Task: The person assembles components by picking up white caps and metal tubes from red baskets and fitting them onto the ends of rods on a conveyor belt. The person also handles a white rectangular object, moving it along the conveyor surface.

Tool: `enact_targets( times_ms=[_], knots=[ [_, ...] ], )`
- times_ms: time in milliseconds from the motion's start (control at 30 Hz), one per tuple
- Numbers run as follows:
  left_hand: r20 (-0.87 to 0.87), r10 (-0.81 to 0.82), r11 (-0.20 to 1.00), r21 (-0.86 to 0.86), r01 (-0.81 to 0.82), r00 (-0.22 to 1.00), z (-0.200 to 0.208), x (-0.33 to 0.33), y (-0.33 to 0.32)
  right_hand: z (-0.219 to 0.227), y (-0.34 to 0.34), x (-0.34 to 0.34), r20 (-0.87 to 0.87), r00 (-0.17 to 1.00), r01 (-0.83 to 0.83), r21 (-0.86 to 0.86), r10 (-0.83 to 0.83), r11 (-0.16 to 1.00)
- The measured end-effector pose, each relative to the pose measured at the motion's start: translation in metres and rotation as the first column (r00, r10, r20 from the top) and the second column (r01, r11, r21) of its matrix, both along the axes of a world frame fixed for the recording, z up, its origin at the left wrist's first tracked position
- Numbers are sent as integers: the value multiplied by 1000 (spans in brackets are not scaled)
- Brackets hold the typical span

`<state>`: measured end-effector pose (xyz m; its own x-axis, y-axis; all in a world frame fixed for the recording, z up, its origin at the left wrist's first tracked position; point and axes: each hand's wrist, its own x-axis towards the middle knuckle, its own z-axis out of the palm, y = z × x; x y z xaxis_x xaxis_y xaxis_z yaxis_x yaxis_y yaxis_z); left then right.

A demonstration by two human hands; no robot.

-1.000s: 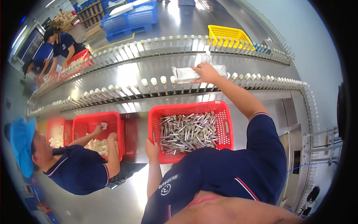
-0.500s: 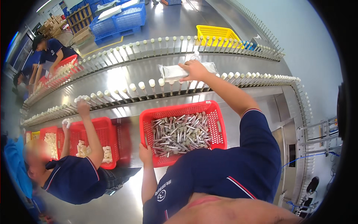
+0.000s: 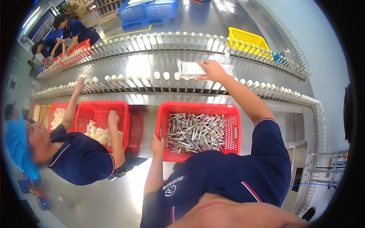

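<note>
Near row of white-topped rods (image 3: 166,76): main risk. It overlaps the packet (image 3: 192,70) in view, contact can't tell; a drag toward 6 o'clock could snag rods. Red basket (image 3: 197,104), at packet's 6 o'clock: uneven pull could tip it. Packet, at basket's 12: looks slick, could slip. Right hand (image 3: 213,71) clamped across it. Left hand (image 3: 157,145) touching basket's 8-9 o'clock side, grip can't tell. Hands well apart. Clear bottle (image 3: 227,57), packet's 2 o'clock: nudge could topple it. Metal pieces (image 3: 195,133) in basket: could spill if tipped.
</note>
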<state>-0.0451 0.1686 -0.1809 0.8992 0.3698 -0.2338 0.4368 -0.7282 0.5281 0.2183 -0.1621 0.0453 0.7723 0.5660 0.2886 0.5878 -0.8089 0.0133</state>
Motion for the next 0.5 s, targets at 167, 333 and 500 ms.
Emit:
enact_targets(
  times_ms=[167, 333, 500],
  knots=[
    [6, 0, 1000, 31, -1, 1000, 1, 1, 1, 5, -7, 2, 28, 997, -78, 12, 77, 997],
    [-11, -13, 1000, -24, 12, 1000, -2, 3, 0, 14, 13, 4, 45, 998, -47, 40, 45, 998],
    [-15, 21, 998, -52, -22, 1000, -4, 2, -3, 8, 18, -2, -65, 996, -63, -14, 62, 998]
  ],
)
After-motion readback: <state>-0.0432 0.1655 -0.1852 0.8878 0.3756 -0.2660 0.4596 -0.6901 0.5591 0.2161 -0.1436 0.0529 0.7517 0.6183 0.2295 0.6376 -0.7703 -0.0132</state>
